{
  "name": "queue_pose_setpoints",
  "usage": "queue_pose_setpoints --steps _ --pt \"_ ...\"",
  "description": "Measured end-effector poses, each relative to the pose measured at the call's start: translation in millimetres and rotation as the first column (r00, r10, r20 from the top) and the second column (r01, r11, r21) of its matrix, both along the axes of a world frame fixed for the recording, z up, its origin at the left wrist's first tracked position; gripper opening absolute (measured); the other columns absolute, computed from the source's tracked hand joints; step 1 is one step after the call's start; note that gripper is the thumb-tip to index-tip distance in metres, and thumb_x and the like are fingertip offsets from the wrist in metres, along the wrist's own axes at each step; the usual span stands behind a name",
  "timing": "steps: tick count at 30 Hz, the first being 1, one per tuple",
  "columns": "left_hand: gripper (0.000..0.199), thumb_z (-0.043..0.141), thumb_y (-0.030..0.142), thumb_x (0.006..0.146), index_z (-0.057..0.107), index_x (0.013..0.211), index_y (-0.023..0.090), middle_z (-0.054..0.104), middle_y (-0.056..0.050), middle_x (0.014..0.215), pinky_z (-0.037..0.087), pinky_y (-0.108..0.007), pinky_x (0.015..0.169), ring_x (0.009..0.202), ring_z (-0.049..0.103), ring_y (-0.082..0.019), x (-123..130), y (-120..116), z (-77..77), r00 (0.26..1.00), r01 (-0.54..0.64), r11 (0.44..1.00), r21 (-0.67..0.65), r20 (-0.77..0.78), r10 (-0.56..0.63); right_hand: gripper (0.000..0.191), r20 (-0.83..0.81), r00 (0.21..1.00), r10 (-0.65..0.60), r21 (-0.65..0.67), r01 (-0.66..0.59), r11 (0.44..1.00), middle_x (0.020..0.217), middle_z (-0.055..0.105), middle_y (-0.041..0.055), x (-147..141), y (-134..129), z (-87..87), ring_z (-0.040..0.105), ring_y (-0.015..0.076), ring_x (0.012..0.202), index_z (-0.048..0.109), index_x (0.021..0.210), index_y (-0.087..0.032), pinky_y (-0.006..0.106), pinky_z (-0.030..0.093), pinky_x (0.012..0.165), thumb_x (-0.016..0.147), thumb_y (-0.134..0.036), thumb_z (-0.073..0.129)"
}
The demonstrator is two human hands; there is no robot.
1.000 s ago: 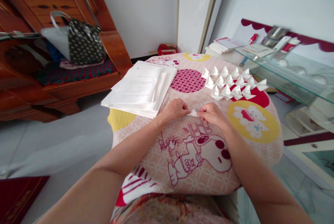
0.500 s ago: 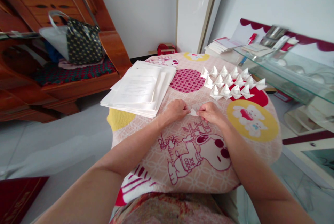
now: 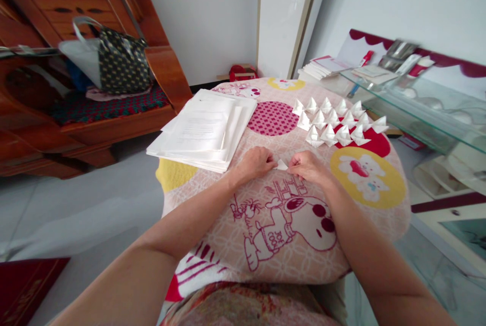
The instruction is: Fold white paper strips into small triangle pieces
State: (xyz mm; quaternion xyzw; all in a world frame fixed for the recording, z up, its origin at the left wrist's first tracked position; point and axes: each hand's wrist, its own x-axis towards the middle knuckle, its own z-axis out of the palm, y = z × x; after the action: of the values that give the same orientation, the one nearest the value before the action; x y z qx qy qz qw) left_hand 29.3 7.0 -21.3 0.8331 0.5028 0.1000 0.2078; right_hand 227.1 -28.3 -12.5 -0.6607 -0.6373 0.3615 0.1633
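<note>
Cloth-covered table (image 3: 374, 227) has a paper stack (image 3: 201, 126) at left and rows of white folded paper shapes (image 3: 328, 135) far right. Mid-table, left hand (image 3: 258, 160) and right hand (image 3: 305, 165) look to be pinching opposite ends of a small white paper piece (image 3: 281, 165), exact finger grip partly hidden; reads as a folding/shaping step, next move probably calls for even pressure at both ends. Piece sits between the fingertips, pointed at its far side, finer creases too small to tell.
</note>
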Motion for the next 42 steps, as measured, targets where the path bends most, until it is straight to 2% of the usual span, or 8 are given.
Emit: queue_pose_setpoints --steps 8,17,23,28,34,38,42 --pt "0.021 0.064 0.028 0.089 0.079 0.085 0.014 0.073 -0.007 0.076 0.039 -0.027 0.067 0.069 0.058 -0.015 -1 0 0.2 1.0 0.017 1.0 0.004 0.003 -0.017 0.017 0.032 0.999 0.021 0.045 -0.023 0.999 0.048 0.057 -0.0023 1 0 -4.7 0.054 0.0128 0.047 0.063 0.065 -0.019 0.025 0.036 0.047 0.078 -0.009 0.068" --pt "0.02 0.065 0.027 0.089 0.079 0.084 0.014 0.073 -0.007 0.076 0.037 -0.027 0.065 0.065 0.057 -0.014 -1 1 0.0 0.999 0.032 0.999 -0.01 0.017 -0.032 0.018 0.175 0.979 0.107 0.134 -0.131 0.982 0.057 0.061 0.0005 -3 -1 -0.4 0.055 0.0137 0.057 0.063 0.06 -0.018 0.027 0.034 0.053 0.074 -0.007 0.068" --pt "0.02 0.065 0.025 0.089 0.079 0.083 0.014 0.073 -0.006 0.075 0.038 -0.027 0.065 0.066 0.058 -0.014 -1 2 -1.3 1.0 0.029 0.999 -0.014 0.002 -0.029 0.021 0.13 0.987 0.099 0.089 -0.111 0.99 0.056 0.06 -0.0001 0 0 -5.2 0.052 0.0127 0.053 0.063 0.064 -0.018 0.026 0.033 0.052 0.085 -0.02 0.065" --pt "0.023 0.063 0.029 0.092 0.08 0.089 0.014 0.074 -0.008 0.08 0.045 -0.029 0.073 0.075 0.063 -0.018 2 4 -2.8 0.997 0.011 1.0 0.014 -0.073 -0.01 0.027 0.196 0.979 0.06 0.085 -0.078 0.993 0.055 0.057 0.0003 -6 1 -2.2 0.054 0.0138 0.057 0.059 0.06 -0.018 0.027 0.032 0.054 0.087 -0.02 0.063" --pt "0.027 0.061 0.032 0.094 0.079 0.095 0.013 0.075 -0.012 0.09 0.048 -0.031 0.083 0.09 0.068 -0.024 6 2 0.9 0.988 0.006 1.0 0.03 -0.156 -0.002 0.024 0.274 0.962 0.025 0.094 -0.053 0.994 0.056 0.058 0.0013 -13 0 1.4 0.052 0.0142 0.057 0.06 0.06 -0.018 0.027 0.032 0.053 0.084 -0.019 0.064" --pt "0.027 0.061 0.033 0.096 0.077 0.098 0.011 0.074 -0.014 0.095 0.048 -0.033 0.087 0.097 0.068 -0.026 6 -5 1.9 0.991 -0.011 0.999 0.053 -0.131 0.017 0.022 0.253 0.967 0.036 0.142 -0.073 0.987 0.058 0.06 0.0027 -11 1 -3.3 0.053 0.0141 0.057 0.06 0.06 -0.018 0.028 0.032 0.054 0.082 -0.017 0.063" --pt "0.024 0.063 0.032 0.095 0.075 0.101 0.013 0.074 -0.012 0.101 0.049 -0.031 0.087 0.097 0.067 -0.024 5 -9 0.2 0.997 -0.017 0.997 0.071 -0.08 0.023 0.028 0.244 0.969 0.032 0.167 -0.075 0.983 0.051 0.055 0.0007 -10 1 -7.8 0.05 0.0135 0.053 0.055 0.053 -0.019 0.027 0.029 0.05 0.08 -0.016 0.064"
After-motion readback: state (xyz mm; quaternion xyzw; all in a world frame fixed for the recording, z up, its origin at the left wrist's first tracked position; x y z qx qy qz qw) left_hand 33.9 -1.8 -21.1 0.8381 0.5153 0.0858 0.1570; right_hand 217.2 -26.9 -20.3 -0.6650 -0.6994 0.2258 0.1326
